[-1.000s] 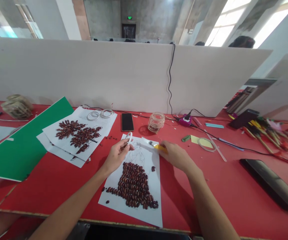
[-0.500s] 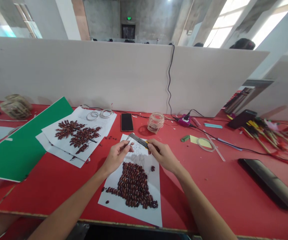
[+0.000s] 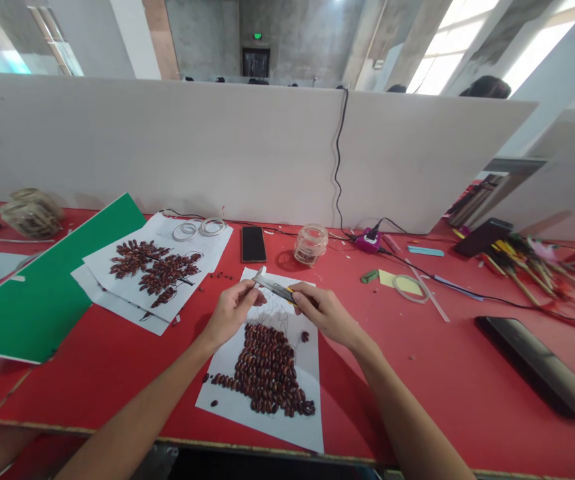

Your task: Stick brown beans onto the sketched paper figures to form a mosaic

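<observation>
My left hand [image 3: 231, 308] pinches a small white strip of tape [image 3: 260, 273] above a white sheet [image 3: 310, 363]. Dark brown beans [image 3: 268, 371] cover the lower part of that sheet's drawing. My right hand [image 3: 324, 311] is closed on a yellow-handled utility knife [image 3: 278, 289]. Its blade tip meets the strip by my left fingers. Both hands hover over the upper part of the sheet, close together.
A red table [image 3: 447, 373] holds a second bean picture [image 3: 153, 267] on white sheets, green card [image 3: 42, 293], tape rings [image 3: 200, 228], a black phone [image 3: 254, 243], a small glass jar [image 3: 311, 244], a cable with purple plug [image 3: 368, 240], and sticks [image 3: 542, 270] at right. A white partition [image 3: 217, 147] stands behind.
My right hand lifted the knife from the sheet and brought it left to the strip in my left hand. The left hand barely moved.
</observation>
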The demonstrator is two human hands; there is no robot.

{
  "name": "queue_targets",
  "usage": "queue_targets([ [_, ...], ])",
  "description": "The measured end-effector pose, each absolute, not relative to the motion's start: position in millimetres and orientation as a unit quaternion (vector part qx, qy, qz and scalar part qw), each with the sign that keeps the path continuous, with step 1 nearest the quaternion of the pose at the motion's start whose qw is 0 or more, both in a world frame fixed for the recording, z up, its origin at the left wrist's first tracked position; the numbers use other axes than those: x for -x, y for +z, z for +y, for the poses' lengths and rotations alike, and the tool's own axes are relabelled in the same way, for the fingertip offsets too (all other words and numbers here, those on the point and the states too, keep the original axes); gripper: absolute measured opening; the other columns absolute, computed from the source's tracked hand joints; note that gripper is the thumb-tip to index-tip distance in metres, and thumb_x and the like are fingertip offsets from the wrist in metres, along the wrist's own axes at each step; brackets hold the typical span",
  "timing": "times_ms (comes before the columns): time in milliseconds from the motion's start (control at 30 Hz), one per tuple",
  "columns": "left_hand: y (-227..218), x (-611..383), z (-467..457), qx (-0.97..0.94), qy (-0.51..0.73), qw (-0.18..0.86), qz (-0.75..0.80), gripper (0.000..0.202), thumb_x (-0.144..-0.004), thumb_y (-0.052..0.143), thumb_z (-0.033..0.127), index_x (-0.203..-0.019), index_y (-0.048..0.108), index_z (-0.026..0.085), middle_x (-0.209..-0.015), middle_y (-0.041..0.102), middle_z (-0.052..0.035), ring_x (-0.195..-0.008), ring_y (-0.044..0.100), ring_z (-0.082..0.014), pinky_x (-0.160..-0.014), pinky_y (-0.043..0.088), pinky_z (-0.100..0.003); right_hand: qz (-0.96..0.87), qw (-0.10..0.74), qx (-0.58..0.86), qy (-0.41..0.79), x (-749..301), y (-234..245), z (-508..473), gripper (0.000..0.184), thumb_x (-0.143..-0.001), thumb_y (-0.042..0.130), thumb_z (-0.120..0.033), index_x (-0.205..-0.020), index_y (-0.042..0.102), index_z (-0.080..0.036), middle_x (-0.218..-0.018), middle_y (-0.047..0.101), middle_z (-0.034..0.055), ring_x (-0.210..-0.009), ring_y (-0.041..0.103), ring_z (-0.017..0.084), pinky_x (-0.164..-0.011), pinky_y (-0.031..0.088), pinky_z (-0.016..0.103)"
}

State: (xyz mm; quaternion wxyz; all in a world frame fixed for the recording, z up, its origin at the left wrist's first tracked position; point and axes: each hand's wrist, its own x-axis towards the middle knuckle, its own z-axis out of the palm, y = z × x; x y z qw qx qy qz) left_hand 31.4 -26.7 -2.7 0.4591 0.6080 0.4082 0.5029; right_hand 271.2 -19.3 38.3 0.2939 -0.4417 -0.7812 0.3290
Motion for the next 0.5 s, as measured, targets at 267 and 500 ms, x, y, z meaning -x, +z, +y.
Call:
queue_targets([
  [267,-5,-30,-26,-0.605,0.511,0.458,0.404,0.038,-0.101,0.059,0.048,-0.116,0.07,0.015,-0.093,0.075,-0.0065,-0.09,0.073,-0.0187,-0.088,0.059,-0.031,-0.744,0.315,0.535,0.247,-291,37,-9,0.035,-0.107,0.04,-0.045,-0.092,0.061,-0.022,-0.076,0.068,0.0019,-0.063,0.057,0.016,-0.061,0.039,0.027],
  [500,-2,-29,-33,-0.699,0.445,0.31,0.466,0.026,-0.104,0.055,0.037,-0.109,0.076,0.022,-0.102,0.078,-0.004,-0.091,0.071,-0.0182,-0.077,0.057,-0.026,-0.768,0.16,0.62,0.015,-297,20,-4,0.017,-0.1,0.053,-0.025,-0.096,0.069,-0.021,-0.101,0.076,0.0118,-0.095,0.069,0.03,-0.081,0.044,0.039],
])
